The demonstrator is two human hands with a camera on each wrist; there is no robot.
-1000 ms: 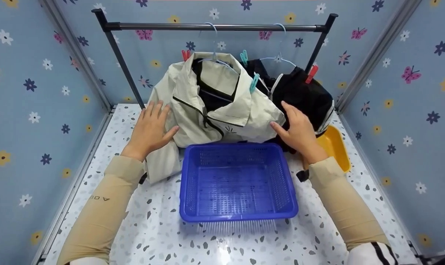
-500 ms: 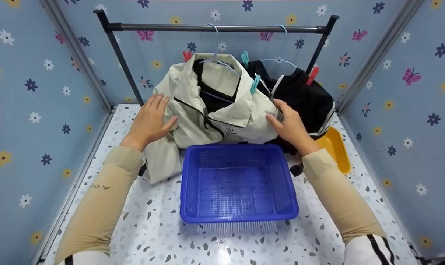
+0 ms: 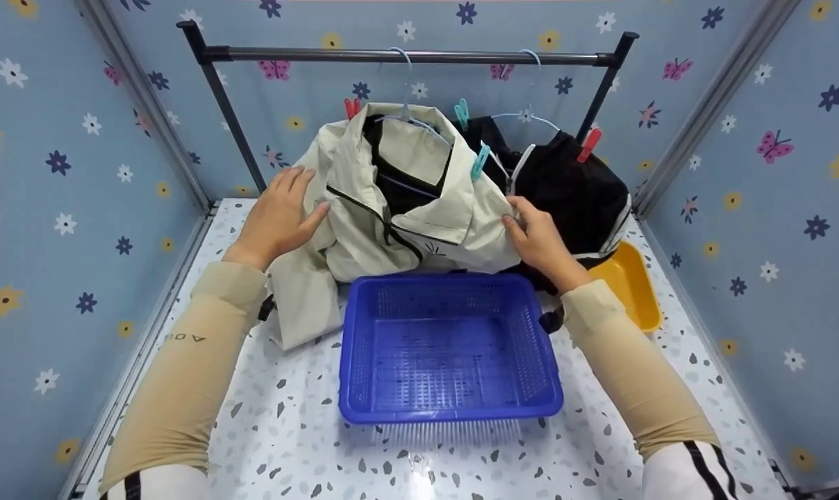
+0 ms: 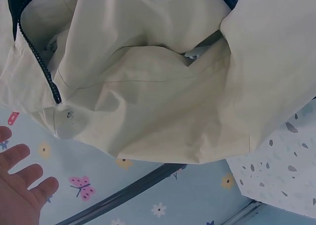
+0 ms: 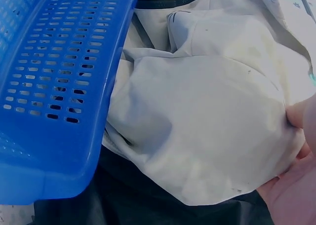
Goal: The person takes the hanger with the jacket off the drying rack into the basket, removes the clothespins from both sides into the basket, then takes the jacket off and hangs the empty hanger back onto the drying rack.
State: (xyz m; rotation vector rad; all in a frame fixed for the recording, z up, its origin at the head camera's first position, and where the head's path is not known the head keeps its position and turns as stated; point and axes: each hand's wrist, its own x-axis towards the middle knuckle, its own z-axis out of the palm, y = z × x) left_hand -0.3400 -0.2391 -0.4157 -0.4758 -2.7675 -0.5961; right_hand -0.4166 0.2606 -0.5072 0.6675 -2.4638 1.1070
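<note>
A pale grey-beige zip jacket (image 3: 364, 246) hangs on a light blue hanger (image 3: 419, 122), its lower part spread over the table behind the basket. My left hand (image 3: 273, 219) is at the jacket's left shoulder, fingers spread. In the left wrist view, that left hand (image 4: 22, 185) shows beside the fabric with nothing in its grasp. My right hand (image 3: 543, 239) pinches the jacket's right sleeve. In the right wrist view its thumb (image 5: 296, 114) lies on the fabric and the other fingers go behind it. Red (image 3: 351, 108) and teal clothespins (image 3: 480, 162) sit at the jacket's shoulders.
A blue perforated basket (image 3: 451, 417) stands in front of the jacket. Behind to the right hangs a black jacket (image 3: 572, 194) with clothespins, over a yellow tray (image 3: 631, 288). A dark rail (image 3: 308, 54) spans the back. Flowered walls (image 3: 58, 208) enclose the table.
My right hand has moved left from beside the jacket and taken hold of its right sleeve, drawing it slightly inward. My left hand has risen a little along the left shoulder, still spread.
</note>
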